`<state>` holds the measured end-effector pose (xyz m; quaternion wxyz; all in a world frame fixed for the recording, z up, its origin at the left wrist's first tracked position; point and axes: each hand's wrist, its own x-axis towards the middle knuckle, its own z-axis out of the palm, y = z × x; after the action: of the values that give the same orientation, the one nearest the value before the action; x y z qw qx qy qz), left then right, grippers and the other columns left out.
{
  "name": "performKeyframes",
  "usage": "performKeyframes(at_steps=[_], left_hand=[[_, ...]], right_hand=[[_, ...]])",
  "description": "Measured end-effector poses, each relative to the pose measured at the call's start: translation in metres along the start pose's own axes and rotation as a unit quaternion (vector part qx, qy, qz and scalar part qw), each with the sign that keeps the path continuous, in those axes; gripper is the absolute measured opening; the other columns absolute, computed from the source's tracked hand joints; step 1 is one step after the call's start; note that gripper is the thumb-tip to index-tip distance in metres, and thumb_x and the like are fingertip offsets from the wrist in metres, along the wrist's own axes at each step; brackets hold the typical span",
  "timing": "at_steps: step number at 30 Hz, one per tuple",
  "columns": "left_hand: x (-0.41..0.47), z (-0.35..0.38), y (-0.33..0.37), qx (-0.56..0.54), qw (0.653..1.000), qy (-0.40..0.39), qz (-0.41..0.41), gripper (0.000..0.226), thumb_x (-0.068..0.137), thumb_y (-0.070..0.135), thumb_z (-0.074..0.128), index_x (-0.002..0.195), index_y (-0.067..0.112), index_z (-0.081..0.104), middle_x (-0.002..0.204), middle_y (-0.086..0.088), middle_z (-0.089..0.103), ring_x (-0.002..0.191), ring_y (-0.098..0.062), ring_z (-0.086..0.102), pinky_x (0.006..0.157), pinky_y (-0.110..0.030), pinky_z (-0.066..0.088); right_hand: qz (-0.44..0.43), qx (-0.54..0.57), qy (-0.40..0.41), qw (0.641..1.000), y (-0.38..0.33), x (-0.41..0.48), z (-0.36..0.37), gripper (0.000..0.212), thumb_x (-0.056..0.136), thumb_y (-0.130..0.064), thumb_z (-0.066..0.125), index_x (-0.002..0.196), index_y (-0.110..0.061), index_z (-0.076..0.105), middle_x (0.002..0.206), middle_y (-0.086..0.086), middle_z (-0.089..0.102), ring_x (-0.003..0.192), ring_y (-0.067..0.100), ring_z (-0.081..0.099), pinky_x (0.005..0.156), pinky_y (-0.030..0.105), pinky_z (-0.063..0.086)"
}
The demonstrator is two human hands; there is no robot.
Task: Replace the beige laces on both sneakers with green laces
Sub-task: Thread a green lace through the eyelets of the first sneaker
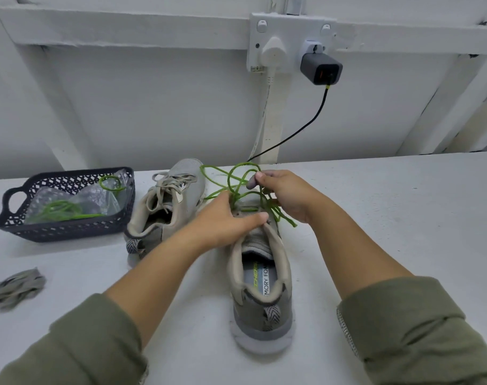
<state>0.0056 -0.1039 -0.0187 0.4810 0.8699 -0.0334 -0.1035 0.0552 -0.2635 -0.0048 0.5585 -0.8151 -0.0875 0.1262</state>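
Two grey-beige sneakers stand on the white table. The near sneaker (261, 290) points away from me and carries a green lace (238, 180) that loops loosely above its front. My left hand (225, 223) rests across its tongue area, fingers fairly straight, thumb by the collar. My right hand (285, 197) pinches strands of the green lace beside the eyelets. The far sneaker (167, 207) on the left keeps its beige lace (171, 180), tied. A removed beige lace (14, 287) lies bundled at the left edge.
A dark mesh basket (70, 229) at the back left holds clear plastic wrapping and another green lace (61, 209). On the wall behind, a socket carries a white plug and a grey charger (321, 69) whose black cable drops behind the table.
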Motion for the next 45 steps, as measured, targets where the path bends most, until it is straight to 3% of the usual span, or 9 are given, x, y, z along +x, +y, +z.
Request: performKeyframes(at_steps=[5, 9, 13, 17, 21, 27, 33, 40, 45], left_hand=[[-0.002, 0.012, -0.003, -0.004, 1.000, 0.024, 0.011, 0.030, 0.079, 0.044, 0.074, 0.089, 0.039, 0.046, 0.084, 0.035, 0.046, 0.081, 0.013, 0.050, 0.065, -0.001, 0.033], [-0.001, 0.012, -0.005, 0.020, 0.999, 0.036, -0.006, 0.072, 0.073, 0.054, 0.075, 0.133, 0.021, 0.050, 0.111, 0.015, 0.053, 0.105, -0.004, 0.052, 0.085, -0.017, 0.036], [0.011, 0.002, -0.001, 0.035, 0.998, 0.043, -0.028, 0.089, 0.049, 0.069, 0.072, 0.128, 0.032, 0.053, 0.119, 0.011, 0.058, 0.123, -0.013, 0.048, 0.105, -0.032, 0.038], [0.027, 0.001, 0.007, 0.014, 0.998, 0.057, -0.001, 0.047, 0.060, 0.073, 0.055, 0.097, 0.046, 0.064, 0.103, 0.015, 0.069, 0.120, -0.020, 0.050, 0.102, -0.039, 0.042], [0.033, 0.009, 0.006, -0.114, 0.991, 0.056, 0.032, 0.019, 0.092, 0.038, 0.062, 0.096, 0.022, 0.071, 0.087, 0.005, 0.072, 0.071, -0.001, 0.065, 0.066, -0.020, 0.045], [0.036, 0.013, 0.008, -0.174, 0.983, 0.038, 0.045, 0.010, 0.092, 0.034, 0.063, 0.099, 0.030, 0.068, 0.091, 0.003, 0.068, 0.088, -0.014, 0.067, 0.089, -0.030, 0.050], [0.025, 0.012, 0.006, -0.186, 0.982, 0.026, 0.024, 0.022, 0.099, 0.034, 0.050, 0.090, 0.027, 0.069, 0.112, -0.004, 0.068, 0.115, -0.021, 0.059, 0.106, -0.039, 0.041], [0.024, 0.000, 0.013, -0.131, 0.988, 0.054, 0.057, 0.024, 0.101, 0.020, 0.047, 0.097, 0.023, 0.070, 0.099, 0.005, 0.067, 0.096, -0.004, 0.057, 0.078, -0.011, 0.039], [0.038, -0.004, 0.019, -0.137, 0.987, 0.068, 0.051, 0.022, 0.101, 0.019, 0.048, 0.101, 0.020, 0.070, 0.088, 0.010, 0.064, 0.087, 0.001, 0.056, 0.071, -0.007, 0.039]], right_hand=[[-0.044, 0.008, 0.016, 0.999, -0.019, 0.005, 0.003, 0.032, 0.102, -0.030, 0.043, 0.079, -0.025, 0.063, 0.098, -0.010, 0.061, 0.101, 0.010, 0.051, 0.094, 0.033, 0.037], [-0.072, 0.016, 0.083, 0.994, -0.045, 0.011, 0.001, 0.029, 0.103, -0.032, 0.041, 0.084, -0.028, 0.064, 0.109, -0.005, 0.059, 0.103, 0.009, 0.048, 0.089, 0.029, 0.035], [-0.026, -0.002, 0.030, 0.999, -0.045, 0.016, 0.009, 0.032, 0.102, -0.034, 0.043, 0.085, -0.026, 0.068, 0.119, -0.002, 0.062, 0.101, 0.006, 0.046, 0.083, 0.028, 0.033], [-0.004, 0.006, 0.002, 1.000, -0.040, 0.015, 0.012, 0.030, 0.103, -0.029, 0.043, 0.096, -0.020, 0.071, 0.114, -0.008, 0.063, 0.108, 0.005, 0.046, 0.079, 0.018, 0.034], [0.015, -0.010, -0.012, 1.000, -0.038, 0.014, 0.007, 0.029, 0.101, -0.029, 0.044, 0.108, -0.023, 0.071, 0.126, -0.004, 0.056, 0.115, 0.007, 0.039, 0.090, 0.022, 0.027], [0.032, 0.002, -0.017, 0.999, -0.037, 0.014, 0.001, 0.031, 0.099, -0.031, 0.044, 0.111, -0.026, 0.073, 0.122, -0.004, 0.061, 0.120, 0.009, 0.047, 0.077, 0.014, 0.033], [0.035, -0.011, 0.043, 0.998, -0.027, 0.017, -0.008, 0.032, 0.101, -0.031, 0.041, 0.097, -0.026, 0.072, 0.136, -0.001, 0.053, 0.127, 0.015, 0.041, 0.095, 0.027, 0.025], [0.070, 0.157, -0.007, 0.985, -0.004, 0.020, 0.001, 0.043, 0.103, -0.039, 0.033, 0.117, -0.016, 0.066, 0.081, 0.003, 0.050, 0.066, 0.014, 0.043, 0.062, 0.025, 0.039], [0.030, 0.254, -0.053, 0.965, 0.025, 0.008, -0.003, 0.052, 0.086, -0.059, 0.047, 0.113, -0.019, 0.066, 0.088, 0.008, 0.053, 0.077, 0.013, 0.051, 0.078, 0.027, 0.042]])
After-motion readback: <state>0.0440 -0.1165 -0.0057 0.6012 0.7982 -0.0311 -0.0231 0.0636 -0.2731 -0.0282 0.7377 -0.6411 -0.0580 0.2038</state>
